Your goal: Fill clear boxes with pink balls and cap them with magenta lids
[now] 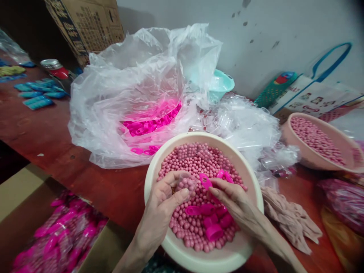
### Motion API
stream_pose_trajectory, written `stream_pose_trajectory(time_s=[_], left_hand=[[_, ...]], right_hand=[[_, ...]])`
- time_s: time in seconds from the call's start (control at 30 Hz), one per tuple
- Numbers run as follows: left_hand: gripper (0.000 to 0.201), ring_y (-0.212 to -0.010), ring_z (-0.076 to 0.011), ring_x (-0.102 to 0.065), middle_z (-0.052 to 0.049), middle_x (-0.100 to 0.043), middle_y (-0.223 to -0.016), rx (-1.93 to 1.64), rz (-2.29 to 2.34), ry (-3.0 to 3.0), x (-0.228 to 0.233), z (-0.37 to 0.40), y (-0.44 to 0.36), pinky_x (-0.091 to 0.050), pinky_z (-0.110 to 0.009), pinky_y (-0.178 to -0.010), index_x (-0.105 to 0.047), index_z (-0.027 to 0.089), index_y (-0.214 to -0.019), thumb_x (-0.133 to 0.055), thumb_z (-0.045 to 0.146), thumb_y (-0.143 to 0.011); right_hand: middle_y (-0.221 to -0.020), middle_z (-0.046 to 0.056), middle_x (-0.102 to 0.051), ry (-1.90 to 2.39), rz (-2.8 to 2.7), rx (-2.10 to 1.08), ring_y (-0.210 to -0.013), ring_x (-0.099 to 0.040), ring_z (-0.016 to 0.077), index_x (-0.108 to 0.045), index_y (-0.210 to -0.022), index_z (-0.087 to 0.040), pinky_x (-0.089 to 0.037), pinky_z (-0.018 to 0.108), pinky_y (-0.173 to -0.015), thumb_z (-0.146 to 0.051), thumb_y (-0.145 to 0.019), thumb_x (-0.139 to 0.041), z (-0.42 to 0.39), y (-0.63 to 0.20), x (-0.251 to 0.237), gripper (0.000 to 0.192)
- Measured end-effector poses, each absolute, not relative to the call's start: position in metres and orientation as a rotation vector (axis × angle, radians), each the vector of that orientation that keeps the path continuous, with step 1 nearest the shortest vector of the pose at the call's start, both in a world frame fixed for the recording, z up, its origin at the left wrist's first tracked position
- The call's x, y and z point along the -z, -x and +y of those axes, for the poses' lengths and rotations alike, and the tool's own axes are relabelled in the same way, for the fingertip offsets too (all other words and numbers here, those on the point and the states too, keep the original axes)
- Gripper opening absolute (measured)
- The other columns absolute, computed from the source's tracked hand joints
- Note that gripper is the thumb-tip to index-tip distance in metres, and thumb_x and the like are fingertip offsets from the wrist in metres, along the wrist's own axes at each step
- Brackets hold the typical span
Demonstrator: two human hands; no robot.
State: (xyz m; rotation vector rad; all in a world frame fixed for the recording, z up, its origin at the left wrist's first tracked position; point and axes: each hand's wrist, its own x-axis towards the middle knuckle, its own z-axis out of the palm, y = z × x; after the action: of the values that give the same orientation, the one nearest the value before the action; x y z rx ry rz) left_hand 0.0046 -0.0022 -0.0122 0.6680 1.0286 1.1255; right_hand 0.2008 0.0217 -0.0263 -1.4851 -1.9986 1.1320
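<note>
Head view: far left of the hands, a box (57,239) holds filled pink packs. Up and left of them, a plastic bag (127,94) holds pink caps. The left hand (162,206) pinches a small clear tube (186,184) of pink beads between thumb and fingers, over a bowl (203,261) full of beads (196,159). Just beside it, the right hand (230,197) pinches a pink cap (205,181) close to the tube's mouth. More caps (210,222) lie on the beads under both hands. Right of the hands lies a cloth (290,220), and farther right a second bowl (321,159) of beads.
</note>
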Motion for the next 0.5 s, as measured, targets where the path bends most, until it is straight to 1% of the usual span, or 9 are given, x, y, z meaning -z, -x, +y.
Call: stream_pose_trajectory(time_s=[0.07, 0.13, 0.17, 0.23, 0.3, 0.33, 0.4, 0.5], left_hand=[[0.022, -0.090, -0.0126, -0.055, -0.001, -0.063, -0.093, -1.100, 1.021, -0.694, 0.014, -0.003, -0.004, -0.044, -0.023, -0.085, -0.061, 0.021, -0.103, -0.060, 0.017, -0.081], [0.024, -0.094, -0.0145, -0.056, -0.001, -0.064, -0.095, -1.073, 1.004, -0.713, 0.015, -0.004, -0.003, -0.043, -0.027, -0.089, -0.061, 0.023, -0.105, -0.059, 0.018, -0.081], [0.025, -0.095, -0.0154, -0.056, -0.002, -0.064, -0.097, -1.066, 0.998, -0.715, 0.016, -0.004, -0.003, -0.043, -0.028, -0.090, -0.061, 0.023, -0.106, -0.059, 0.018, -0.082], [0.026, -0.096, -0.0165, -0.056, -0.002, -0.064, -0.098, -1.058, 0.989, -0.719, 0.016, -0.004, -0.003, -0.043, -0.029, -0.091, -0.061, 0.023, -0.108, -0.059, 0.019, -0.082], [0.027, -0.097, -0.0176, -0.057, -0.003, -0.064, -0.099, -1.041, 0.980, -0.720, 0.015, -0.004, -0.003, -0.043, -0.031, -0.091, -0.061, 0.022, -0.108, -0.058, 0.018, -0.082], [0.027, -0.098, -0.0182, -0.057, -0.003, -0.064, -0.099, -1.035, 0.974, -0.719, 0.015, -0.004, -0.003, -0.043, -0.031, -0.091, -0.061, 0.021, -0.108, -0.058, 0.017, -0.082], [0.028, -0.100, -0.0192, -0.057, -0.003, -0.065, -0.102, -1.026, 0.959, -0.717, 0.015, -0.004, -0.004, -0.043, -0.032, -0.092, -0.061, 0.021, -0.108, -0.058, 0.016, -0.081], [0.030, -0.100, -0.0191, -0.058, -0.004, -0.066, -0.103, -1.011, 0.912, -0.737, 0.014, -0.004, -0.004, -0.043, -0.031, -0.092, -0.060, 0.021, -0.111, -0.056, 0.014, -0.082]], right_hand=[[-0.104, 0.007, -0.065, 1.536, -1.866, -1.198, -0.098, -0.059, 0.0218, -0.059, -0.115, -0.020, -0.049, 0.033, -0.085, -0.041, -0.088, -0.046, 0.021, -0.200, 0.016, 0.037], [-0.102, 0.006, -0.065, 1.517, -1.767, -1.270, -0.097, -0.060, 0.0210, -0.059, -0.118, -0.022, -0.050, 0.032, -0.083, -0.042, -0.088, -0.047, 0.021, -0.199, 0.007, 0.038], [-0.096, 0.006, -0.066, 1.480, -1.732, -1.327, -0.092, -0.061, 0.0197, -0.057, -0.120, -0.023, -0.051, 0.031, -0.080, -0.042, -0.087, -0.048, 0.021, -0.198, 0.004, 0.039], [-0.078, 0.002, -0.064, 1.369, -1.665, -1.477, -0.073, -0.062, 0.0160, -0.055, -0.122, -0.025, -0.053, 0.029, -0.069, -0.042, -0.088, -0.047, 0.021, -0.197, -0.002, 0.039], [-0.062, -0.002, -0.056, 1.282, -1.542, -1.617, -0.056, -0.056, 0.0119, -0.053, -0.125, -0.025, -0.050, 0.024, -0.056, -0.040, -0.090, -0.045, 0.022, -0.196, -0.006, 0.039], [-0.058, -0.003, -0.052, 1.268, -1.486, -1.665, -0.052, -0.052, 0.0104, -0.052, -0.126, -0.025, -0.048, 0.022, -0.051, -0.040, -0.090, -0.045, 0.022, -0.195, -0.008, 0.039], [-0.056, -0.004, -0.050, 1.272, -1.463, -1.684, -0.049, -0.049, 0.0091, -0.053, -0.125, -0.023, -0.045, 0.020, -0.047, -0.038, -0.090, -0.045, 0.022, -0.192, -0.012, 0.039], [-0.058, -0.001, -0.054, 1.276, -1.646, -1.524, -0.050, -0.051, 0.0108, -0.059, -0.117, -0.023, -0.046, 0.021, -0.046, -0.036, -0.089, -0.046, 0.022, -0.185, -0.012, 0.033]])
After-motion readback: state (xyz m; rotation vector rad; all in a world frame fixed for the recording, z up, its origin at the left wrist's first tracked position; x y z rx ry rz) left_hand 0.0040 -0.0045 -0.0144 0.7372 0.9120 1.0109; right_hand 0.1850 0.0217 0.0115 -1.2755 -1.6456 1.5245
